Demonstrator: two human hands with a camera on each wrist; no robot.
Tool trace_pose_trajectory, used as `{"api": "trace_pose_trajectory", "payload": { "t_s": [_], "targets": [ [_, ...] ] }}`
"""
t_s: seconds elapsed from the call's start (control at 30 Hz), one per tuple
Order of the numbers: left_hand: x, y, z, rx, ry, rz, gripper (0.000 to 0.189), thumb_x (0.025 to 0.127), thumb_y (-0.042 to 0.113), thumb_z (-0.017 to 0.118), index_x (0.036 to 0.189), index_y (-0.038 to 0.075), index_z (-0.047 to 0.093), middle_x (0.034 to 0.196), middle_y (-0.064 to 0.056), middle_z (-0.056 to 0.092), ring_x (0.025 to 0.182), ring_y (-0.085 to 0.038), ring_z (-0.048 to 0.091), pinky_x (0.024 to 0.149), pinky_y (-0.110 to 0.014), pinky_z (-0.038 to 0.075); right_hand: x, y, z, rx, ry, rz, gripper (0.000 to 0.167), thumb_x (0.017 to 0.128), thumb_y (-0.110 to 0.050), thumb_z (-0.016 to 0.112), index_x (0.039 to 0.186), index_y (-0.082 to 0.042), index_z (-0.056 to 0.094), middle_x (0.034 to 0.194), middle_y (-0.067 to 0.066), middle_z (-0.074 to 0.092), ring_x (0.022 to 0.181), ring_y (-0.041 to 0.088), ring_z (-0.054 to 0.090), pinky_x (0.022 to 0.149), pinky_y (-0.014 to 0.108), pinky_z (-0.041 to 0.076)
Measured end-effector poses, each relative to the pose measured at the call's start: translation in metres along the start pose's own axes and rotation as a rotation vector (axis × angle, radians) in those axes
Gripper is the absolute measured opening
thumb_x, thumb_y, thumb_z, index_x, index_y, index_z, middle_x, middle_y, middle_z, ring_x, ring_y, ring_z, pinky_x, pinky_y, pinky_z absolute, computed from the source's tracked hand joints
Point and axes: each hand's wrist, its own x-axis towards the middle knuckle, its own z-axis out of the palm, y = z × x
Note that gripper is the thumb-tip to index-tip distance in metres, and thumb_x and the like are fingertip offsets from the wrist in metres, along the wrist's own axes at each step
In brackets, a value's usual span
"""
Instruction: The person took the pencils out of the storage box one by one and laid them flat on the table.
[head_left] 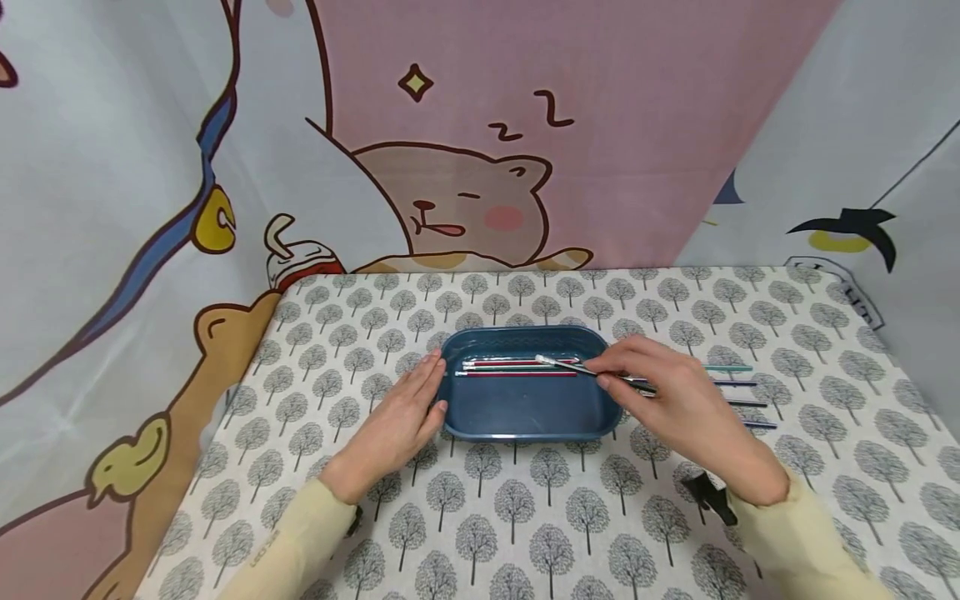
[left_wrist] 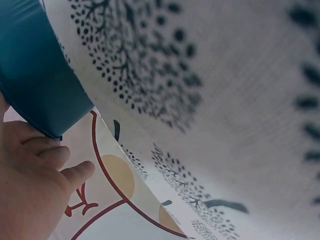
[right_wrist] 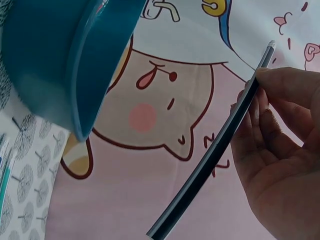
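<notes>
A blue plastic tray sits mid-table with several striped pencils lying in it, red and green ones among them, their white ends to the left. My left hand rests against the tray's left rim, fingers extended along it; the left wrist view has its fingertips at the rim of the tray. Above the tray's right side, my right hand pinches a dark, silver-striped pencil between thumb and fingers. Its white eraser end points left over the pencils in the tray.
To the right of the tray, several more pencils lie side by side on the tablecloth, partly hidden behind my right hand; one is teal. A cartoon-printed curtain hangs behind the table and at its sides.
</notes>
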Motion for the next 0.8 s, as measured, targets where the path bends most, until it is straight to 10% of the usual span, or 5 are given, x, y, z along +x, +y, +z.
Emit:
{"api": "trace_pose_trajectory", "payload": {
  "t_s": [0.8],
  "targets": [
    [0.000, 0.000, -0.001, 0.000, -0.002, -0.002, 0.063, 0.111, 0.035, 0.040, 0.162, 0.000, 0.026, 0.171, -0.012, 0.013, 0.156, -0.031, 0.022, 0.124, -0.054, 0.028, -0.041, 0.026, -0.030, -0.110, 0.053, 0.021, 0.043, 0.073, 0.008, 0.086, 0.105, -0.021, 0.081, 0.105, -0.014, 0.070, 0.092, -0.002, 0.062, 0.071, 0.010, 0.050]
  ]
}}
